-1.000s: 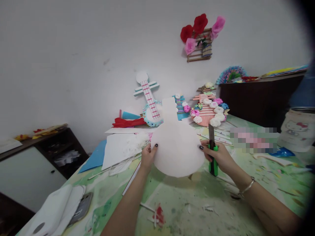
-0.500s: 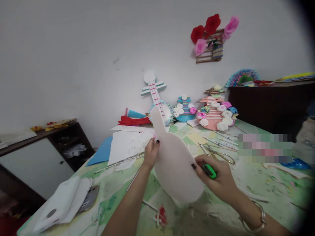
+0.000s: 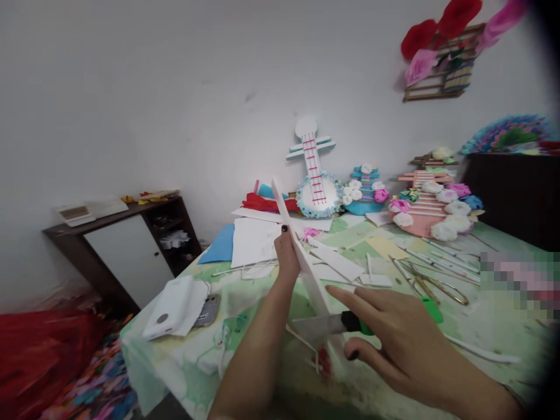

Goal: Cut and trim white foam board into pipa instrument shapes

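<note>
My left hand is closed on the neck part of a white lute-shaped foam board. The board stands tilted, its thin edge facing me. A box cutter with a green handle is held in my right hand. Its blade points left and lies across the lower part of the board; whether it touches the edge I cannot tell. The index finger of that hand stretches out near the board's side. Beyond the board, white foam offcuts lie on the green patterned tablecloth.
Scissors and several pens lie to the right. A white model instrument and flower-covered models lean along the wall. On the left are a white power bank, a grey phone and a low cabinet.
The foam board has turned from showing its broad face to showing its edge. My right hand has left its side, and the cutter's blade now points left across it. My view has swung left.
</note>
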`<state>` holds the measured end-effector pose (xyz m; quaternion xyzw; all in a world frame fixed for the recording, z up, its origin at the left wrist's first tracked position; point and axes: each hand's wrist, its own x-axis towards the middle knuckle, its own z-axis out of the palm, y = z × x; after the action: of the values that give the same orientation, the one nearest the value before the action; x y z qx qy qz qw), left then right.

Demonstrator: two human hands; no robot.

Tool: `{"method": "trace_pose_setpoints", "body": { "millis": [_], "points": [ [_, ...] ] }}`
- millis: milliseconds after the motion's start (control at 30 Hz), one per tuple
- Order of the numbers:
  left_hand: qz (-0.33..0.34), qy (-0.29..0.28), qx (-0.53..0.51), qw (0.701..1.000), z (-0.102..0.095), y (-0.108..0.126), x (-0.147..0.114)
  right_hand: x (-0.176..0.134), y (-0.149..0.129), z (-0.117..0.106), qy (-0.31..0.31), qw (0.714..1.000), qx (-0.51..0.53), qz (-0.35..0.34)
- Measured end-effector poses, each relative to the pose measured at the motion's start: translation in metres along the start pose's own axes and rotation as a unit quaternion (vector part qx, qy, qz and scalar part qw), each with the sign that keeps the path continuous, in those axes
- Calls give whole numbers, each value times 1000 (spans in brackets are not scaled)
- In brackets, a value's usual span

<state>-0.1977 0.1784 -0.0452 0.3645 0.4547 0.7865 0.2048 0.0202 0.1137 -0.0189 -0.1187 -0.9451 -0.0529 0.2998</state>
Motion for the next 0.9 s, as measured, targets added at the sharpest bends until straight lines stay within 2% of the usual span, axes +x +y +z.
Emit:
{"method": "trace_pose_setpoints", "body": {
  "millis": [167, 400, 567, 900],
  "points": [
    [-89, 2, 11, 996, -2, 2, 3, -1, -4, -9, 3, 999, -14, -46],
    [-184, -13, 45, 982, 4, -15, 0, -9, -10, -13, -14, 1000, 5, -18],
    [-193, -28, 53, 979, 8, -16, -4, -13, -4, -11, -22, 1000, -6, 3],
    [-150, -59, 88, 983, 17, 0, -19, -12, 5, -18, -20, 999, -6, 25]
  ]
}}
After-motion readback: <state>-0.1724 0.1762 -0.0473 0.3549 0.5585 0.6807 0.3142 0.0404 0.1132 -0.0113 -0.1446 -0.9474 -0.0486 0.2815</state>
